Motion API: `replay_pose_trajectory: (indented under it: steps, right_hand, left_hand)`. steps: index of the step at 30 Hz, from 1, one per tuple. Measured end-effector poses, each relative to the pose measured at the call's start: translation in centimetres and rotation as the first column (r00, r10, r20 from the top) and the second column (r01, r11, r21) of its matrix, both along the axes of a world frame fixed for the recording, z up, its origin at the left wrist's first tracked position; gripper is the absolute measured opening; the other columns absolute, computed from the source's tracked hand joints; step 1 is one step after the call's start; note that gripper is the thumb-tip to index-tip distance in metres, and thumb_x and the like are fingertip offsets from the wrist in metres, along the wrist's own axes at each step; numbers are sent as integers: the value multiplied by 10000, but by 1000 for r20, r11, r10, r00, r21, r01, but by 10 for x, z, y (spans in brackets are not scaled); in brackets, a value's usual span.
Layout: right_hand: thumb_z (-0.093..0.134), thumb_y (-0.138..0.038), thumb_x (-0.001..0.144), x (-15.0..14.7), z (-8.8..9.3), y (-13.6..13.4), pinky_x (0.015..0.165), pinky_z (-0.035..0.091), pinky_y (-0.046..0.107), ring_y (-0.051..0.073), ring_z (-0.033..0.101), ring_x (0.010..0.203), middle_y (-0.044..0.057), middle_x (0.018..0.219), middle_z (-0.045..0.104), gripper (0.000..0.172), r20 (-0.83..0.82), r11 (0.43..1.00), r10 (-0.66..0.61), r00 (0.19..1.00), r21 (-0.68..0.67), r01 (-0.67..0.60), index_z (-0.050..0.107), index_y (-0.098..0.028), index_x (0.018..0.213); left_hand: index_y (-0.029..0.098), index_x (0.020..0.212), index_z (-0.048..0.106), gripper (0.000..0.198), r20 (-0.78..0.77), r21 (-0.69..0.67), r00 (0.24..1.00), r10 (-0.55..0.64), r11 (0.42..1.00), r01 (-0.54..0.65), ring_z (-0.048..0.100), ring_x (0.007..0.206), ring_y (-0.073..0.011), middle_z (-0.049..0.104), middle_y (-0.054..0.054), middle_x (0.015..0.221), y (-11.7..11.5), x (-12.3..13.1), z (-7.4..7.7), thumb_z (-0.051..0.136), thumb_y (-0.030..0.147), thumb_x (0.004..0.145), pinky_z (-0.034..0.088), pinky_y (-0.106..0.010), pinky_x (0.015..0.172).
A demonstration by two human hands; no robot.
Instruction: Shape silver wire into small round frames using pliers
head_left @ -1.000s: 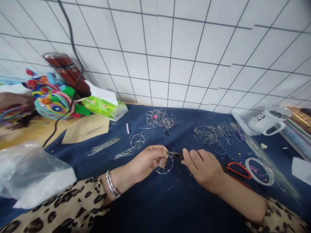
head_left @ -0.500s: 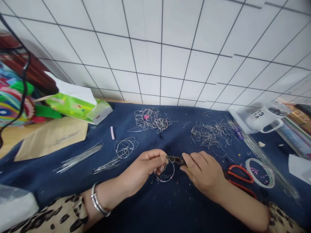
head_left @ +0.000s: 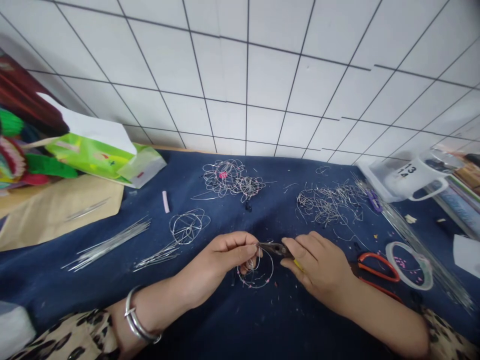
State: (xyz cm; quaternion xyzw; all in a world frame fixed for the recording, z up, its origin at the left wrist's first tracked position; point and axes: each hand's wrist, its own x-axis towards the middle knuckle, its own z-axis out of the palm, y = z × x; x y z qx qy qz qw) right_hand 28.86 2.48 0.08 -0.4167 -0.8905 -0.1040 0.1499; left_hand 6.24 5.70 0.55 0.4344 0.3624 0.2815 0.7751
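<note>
My left hand (head_left: pixel 221 257) pinches the top of a small round wire piece (head_left: pixel 256 272) with pink beads, which rests on the dark blue cloth (head_left: pixel 240 320). My right hand (head_left: pixel 318 262) is closed around small pliers (head_left: pixel 273 248). The jaws of the pliers point left and meet the wire right at my left fingertips. A silver bangle (head_left: pixel 137 320) sits on my left wrist.
Straight wire bundles (head_left: pixel 107 245) and a wire flower (head_left: pixel 188 225) lie at left. Finished wire pieces (head_left: pixel 230 181) and a heap of wire scraps (head_left: pixel 330 202) lie behind. Red scissors (head_left: pixel 375 270), a tape roll (head_left: pixel 408 265) and a white mug (head_left: pixel 416 175) are at right; a green packet (head_left: pixel 93 155) at left.
The view has swung right and down, so the things at left slid out of frame. Both hands stay together on the wire piece; the pliers remain at its top.
</note>
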Motion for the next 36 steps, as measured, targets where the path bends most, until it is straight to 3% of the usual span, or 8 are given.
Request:
replay_pose_trajectory:
  steps: [5,12,23,36]
  right_hand:
    - [475,-336,865,-2,4,-3,625,442,302,159,491,700,68,809,570,305,-20,999,-14,1000,-48,13,549,-133,1079]
    - [473,-333,864,3,13,-9,661,441,332,183,498,763,90,849,567,339,-8,999,-5,1000,48,5,529,-118,1121]
    - [463,-339,863,21,28,-7,708,407,361,211,468,828,114,916,556,372,15,994,-53,998,94,51,519,-105,1147]
    - [447,-310,865,27,25,0,706,374,339,190,444,802,85,869,540,306,28,993,-18,999,121,15,537,-133,1099]
  left_hand:
    - [133,736,604,156,-18,46,1000,6,999,-5,443,598,-100,532,-6,645,-2,1,0,567,264,811,357,-227,580]
    - [141,728,591,137,-45,138,998,45,990,-38,410,570,-94,491,13,613,-7,10,7,548,240,812,327,-216,551]
    - [139,728,563,167,-39,279,990,138,952,-122,410,587,-99,488,12,637,-3,38,20,511,258,833,338,-226,571]
    - [141,691,543,182,-41,288,991,130,951,-113,394,560,-97,473,16,606,-7,38,6,502,255,827,320,-221,549]
